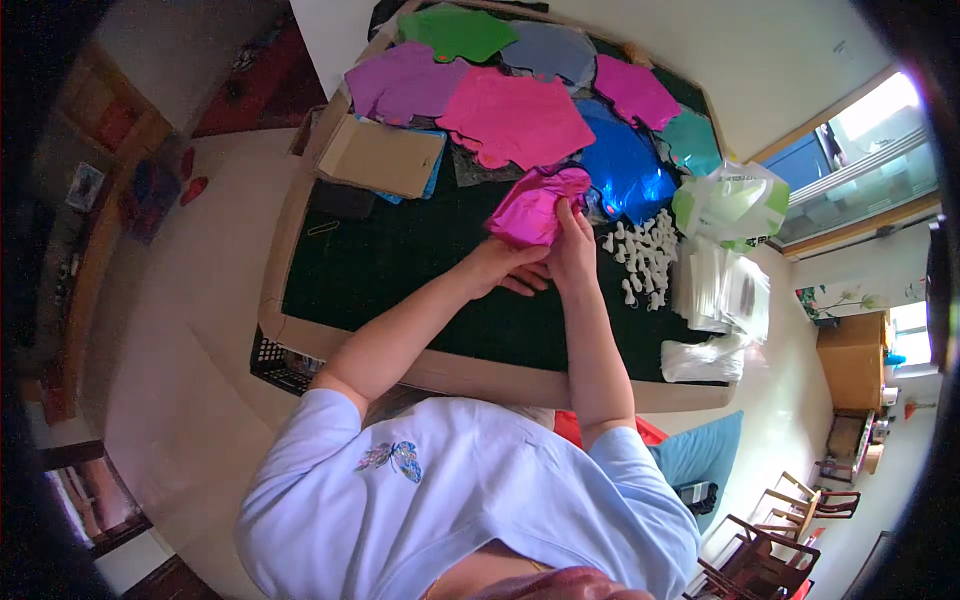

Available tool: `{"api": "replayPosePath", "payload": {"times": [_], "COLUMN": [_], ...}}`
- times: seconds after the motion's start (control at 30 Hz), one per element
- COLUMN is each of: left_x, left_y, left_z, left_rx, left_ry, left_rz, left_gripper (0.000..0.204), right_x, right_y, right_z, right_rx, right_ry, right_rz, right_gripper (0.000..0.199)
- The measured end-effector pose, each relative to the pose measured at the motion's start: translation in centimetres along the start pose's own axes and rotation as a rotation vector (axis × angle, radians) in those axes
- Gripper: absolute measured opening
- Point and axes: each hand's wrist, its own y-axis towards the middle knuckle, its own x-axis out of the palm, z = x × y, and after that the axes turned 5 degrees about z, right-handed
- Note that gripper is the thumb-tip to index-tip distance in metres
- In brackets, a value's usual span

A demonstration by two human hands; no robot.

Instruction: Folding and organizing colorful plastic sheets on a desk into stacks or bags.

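A shiny pink foil piece point(535, 207), bunched and folded over, is between my two hands above the dark green table top. My left hand point(497, 268) grips its lower left edge, with the thumb on top and some fingers showing below. On its right side, my right hand point(572, 243) pinches it with the thumb pressed on the foil. Just beyond lie flat, shaped foil pieces: a large pink one point(515, 115), a blue one point(625, 160), a purple one point(405, 85) and a green one point(455, 35). Small white plastic pieces point(643, 255) are heaped right of my right hand.
At the table's right edge are a stack of clear plastic bags point(712, 290) and a green-and-white plastic bag point(735, 205). A cardboard piece point(380, 157) rests at the left. A black crate point(283, 365) stands below the left front corner. Wooden chairs point(765, 555) are at lower right.
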Motion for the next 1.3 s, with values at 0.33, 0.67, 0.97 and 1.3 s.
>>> {"api": "replayPosePath", "payload": {"times": [0.33, 0.67, 0.97, 1.3], "left_x": [-0.4, 0.0, -2.0, -3.0], "left_y": [0.5, 0.1, -0.4, -2.1], "left_z": [-0.8, -0.4, 0.8, 2.4], "left_rx": [0.046, 0.297, 0.294, 0.300], "left_ry": [-0.039, 0.010, -0.059, 0.123], "left_rz": [-0.001, 0.034, 0.073, 0.180], "left_gripper": [0.037, 0.045, 0.029, 0.025], "right_x": [-0.8, -0.5, -0.3, 0.0], "right_y": [0.1, -0.2, -0.5, -1.2], "right_z": [-0.1, -0.9, -1.4, -0.4], "right_rx": [-0.003, 0.066, 0.002, -0.034], "right_ry": [0.043, 0.095, 0.007, -0.123], "right_rz": [0.037, -0.020, 0.013, 0.007], "right_gripper": [0.019, 0.022, 0.018, 0.014]}}
